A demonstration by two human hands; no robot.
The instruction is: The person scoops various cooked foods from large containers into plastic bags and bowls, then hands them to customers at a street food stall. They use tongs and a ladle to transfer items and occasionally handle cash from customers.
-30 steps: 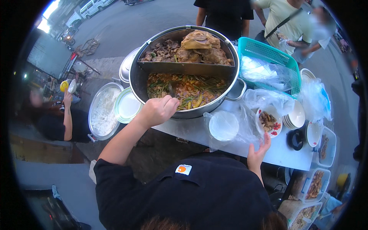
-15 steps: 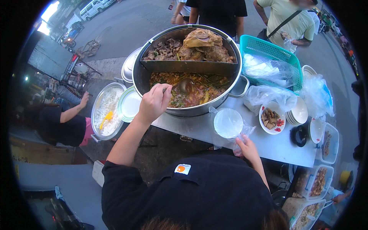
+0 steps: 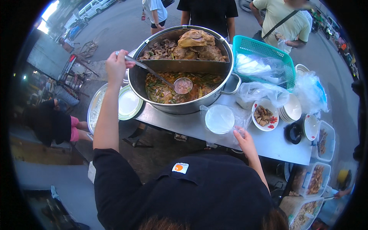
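Up at the left rim of a large metal pot (image 3: 199,108), my left hand (image 3: 116,66) is closed round the handle of a ladle (image 3: 153,73). The ladle's bowl, filled with pale broth, hangs over the soupy stew (image 3: 161,90) of meat and green vegetables in the pot's near half. Behind a metal divider, the far half holds chunks of cooked meat (image 3: 199,46). On the metal table, my right hand (image 3: 246,141) pinches the edge of a clear plastic bag (image 3: 232,138). A round white bowl (image 3: 219,119) sits in or under that bag; I cannot tell which.
A teal basket (image 3: 264,48) with plastic bags stands right of the pot. Nearby are a bowl of meat (image 3: 265,115), stacked bowls (image 3: 290,108) and clear food tubs (image 3: 315,180). At left are plates (image 3: 129,102) and a rice pot (image 3: 96,105). People stand beyond the table.
My left hand has moved left and up, drawing the ladle's handle with it; its bowl now shows filled with broth. My right hand stays on the bag. The person at left has turned lower.
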